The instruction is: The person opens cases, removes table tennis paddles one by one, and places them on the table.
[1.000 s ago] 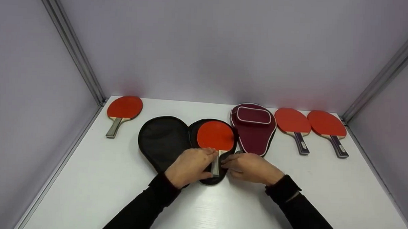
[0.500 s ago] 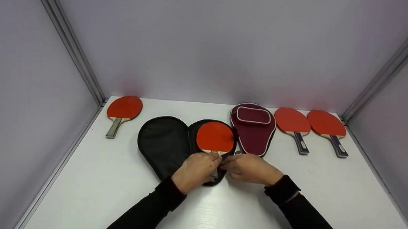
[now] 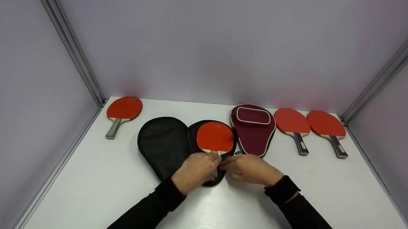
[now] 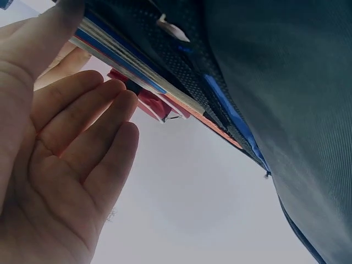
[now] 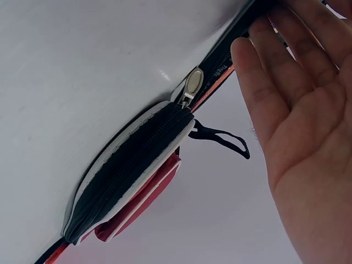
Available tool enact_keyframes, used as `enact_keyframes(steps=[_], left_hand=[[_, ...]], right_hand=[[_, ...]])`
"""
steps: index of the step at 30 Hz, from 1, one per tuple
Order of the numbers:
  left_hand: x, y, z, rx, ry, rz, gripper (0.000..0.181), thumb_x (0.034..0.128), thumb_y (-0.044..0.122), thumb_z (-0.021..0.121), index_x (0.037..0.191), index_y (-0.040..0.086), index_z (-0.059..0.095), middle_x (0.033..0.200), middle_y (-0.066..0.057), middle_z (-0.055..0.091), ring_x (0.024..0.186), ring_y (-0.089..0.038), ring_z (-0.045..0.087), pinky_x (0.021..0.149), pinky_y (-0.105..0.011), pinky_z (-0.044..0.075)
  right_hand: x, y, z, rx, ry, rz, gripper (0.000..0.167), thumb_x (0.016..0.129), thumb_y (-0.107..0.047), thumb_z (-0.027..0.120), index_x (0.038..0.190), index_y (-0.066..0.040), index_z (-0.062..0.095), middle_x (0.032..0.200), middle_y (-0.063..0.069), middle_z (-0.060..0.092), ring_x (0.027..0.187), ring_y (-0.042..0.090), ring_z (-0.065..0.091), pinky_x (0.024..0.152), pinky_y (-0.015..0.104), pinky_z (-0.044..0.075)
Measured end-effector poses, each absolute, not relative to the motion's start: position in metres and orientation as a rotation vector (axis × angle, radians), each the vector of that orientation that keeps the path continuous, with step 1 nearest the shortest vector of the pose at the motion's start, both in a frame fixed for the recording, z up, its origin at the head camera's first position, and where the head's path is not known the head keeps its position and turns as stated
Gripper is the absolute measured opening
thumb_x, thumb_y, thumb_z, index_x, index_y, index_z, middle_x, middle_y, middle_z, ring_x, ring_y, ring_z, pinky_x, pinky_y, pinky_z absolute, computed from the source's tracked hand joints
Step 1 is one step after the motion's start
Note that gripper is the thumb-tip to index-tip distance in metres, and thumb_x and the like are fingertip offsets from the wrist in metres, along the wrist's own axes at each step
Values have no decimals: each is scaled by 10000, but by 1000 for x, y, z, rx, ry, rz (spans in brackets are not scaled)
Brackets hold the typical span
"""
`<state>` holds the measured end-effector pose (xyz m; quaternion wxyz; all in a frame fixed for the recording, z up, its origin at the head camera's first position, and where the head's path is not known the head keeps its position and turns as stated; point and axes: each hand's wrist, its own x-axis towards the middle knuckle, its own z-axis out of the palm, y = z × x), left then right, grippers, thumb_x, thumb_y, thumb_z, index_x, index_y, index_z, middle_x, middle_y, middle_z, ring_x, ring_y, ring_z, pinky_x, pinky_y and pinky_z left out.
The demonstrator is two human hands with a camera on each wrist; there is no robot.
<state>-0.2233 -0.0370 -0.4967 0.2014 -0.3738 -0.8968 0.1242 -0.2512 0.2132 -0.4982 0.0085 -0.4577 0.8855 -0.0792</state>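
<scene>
A table tennis paddle [image 3: 215,137] with a red face lies in the right half of an unfolded black paddle case [image 3: 163,145]. Across its handle rests my left hand [image 3: 194,170], the thumb by the butt end. In the left wrist view the left hand [image 4: 71,148] has nearly straight fingers beside the layered handle [image 4: 124,60]. My right hand [image 3: 251,168] touches the case's right edge near the handle. Its fingers look fairly straight in the right wrist view, where the right hand [image 5: 308,104] reaches the zip edge; the thumb is hidden there.
A maroon paddle case [image 3: 252,129] with white piping lies just right of the black case. Two red paddles, one inner paddle [image 3: 292,121] and one outer paddle [image 3: 326,124], lie farther right. Another paddle [image 3: 124,107] is at the far left. Walls enclose the white table [image 3: 96,188].
My left hand has shifted slightly right and nearer along the handle, baring the paddle's throat. The right hand has stayed at the case's edge, and the paddle has barely moved.
</scene>
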Motion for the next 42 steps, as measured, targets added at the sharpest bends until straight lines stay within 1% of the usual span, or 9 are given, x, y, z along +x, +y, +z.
enact_keyframes(steps=[8, 13, 16, 18, 23, 26, 29, 33, 42], left_hand=[[-227, -45, -487, -1057, -2535, 276, 677, 837, 584, 1052, 1327, 178, 821, 1233, 59, 854, 1029, -103, 840, 865, -256, 706], [-229, -53, -474, -1103, -2540, 213, 688, 884, 532, 1034, 1416, 156, 810, 1355, 30, 866, 1132, -128, 857, 924, -285, 715], [-230, -57, -466, -1138, -2496, 171, 623, 931, 481, 1010, 1422, 151, 814, 1392, 23, 868, 1180, -125, 860, 947, -293, 716], [-232, -59, -462, -1153, -2427, 147, 554, 948, 438, 999, 1390, 148, 833, 1375, 20, 880, 1179, -118, 865, 939, -290, 716], [-236, -63, -456, -1123, -2202, 118, 311, 973, 265, 947, 1257, 152, 894, 1238, 34, 911, 1055, -88, 875, 833, -254, 711], [-238, -65, -454, -1078, -2132, 159, 224, 1023, 163, 884, 1245, 141, 900, 1210, 30, 907, 1023, -88, 869, 789, -238, 709], [-239, -70, -451, -1045, -2151, 195, 269, 1054, 74, 849, 1320, 112, 874, 1298, -9, 890, 1128, -127, 872, 856, -247, 722], [-240, -76, -450, -1005, -2229, 191, 383, 1022, -13, 865, 1393, 81, 839, 1391, -59, 865, 1257, -178, 856, 979, -279, 720], [-247, -91, -441, -932, -2262, 96, 461, 1002, -84, 854, 1441, 47, 814, 1382, -99, 866, 1248, -209, 859, 1026, -293, 712]], right_hand=[[-251, 214, -497, -1368, 2745, -264, 371, 1064, -109, 753, 1409, -174, 876, 1406, 2, 878, 1305, 228, 838, 1098, 466, 705], [-251, 213, -497, -1380, 2733, -259, 387, 1059, -90, 753, 1419, -169, 871, 1412, 1, 875, 1299, 234, 840, 1089, 470, 708], [-251, 214, -496, -1392, 2734, -258, 391, 1052, -80, 750, 1413, -165, 873, 1404, 6, 876, 1294, 240, 841, 1082, 474, 708], [-252, 214, -496, -1396, 2734, -260, 391, 1051, -74, 749, 1411, -162, 874, 1403, 9, 876, 1299, 241, 839, 1085, 476, 706], [-251, 215, -495, -1394, 2731, -297, 386, 1048, -63, 751, 1401, -153, 879, 1394, 14, 880, 1298, 232, 840, 1079, 463, 706], [-250, 215, -495, -1398, 2731, -310, 378, 1051, -66, 752, 1397, -146, 881, 1391, 18, 882, 1302, 233, 839, 1079, 460, 705], [-250, 215, -495, -1402, 2737, -304, 373, 1059, -74, 755, 1402, -148, 879, 1396, 19, 881, 1319, 236, 834, 1087, 459, 703], [-251, 215, -497, -1400, 2738, -304, 361, 1071, -89, 753, 1405, -147, 877, 1406, 22, 878, 1341, 240, 827, 1099, 461, 699], [-252, 216, -497, -1443, 2734, -317, 345, 1075, -72, 731, 1373, -142, 891, 1386, 22, 883, 1331, 223, 831, 1084, 437, 704]])
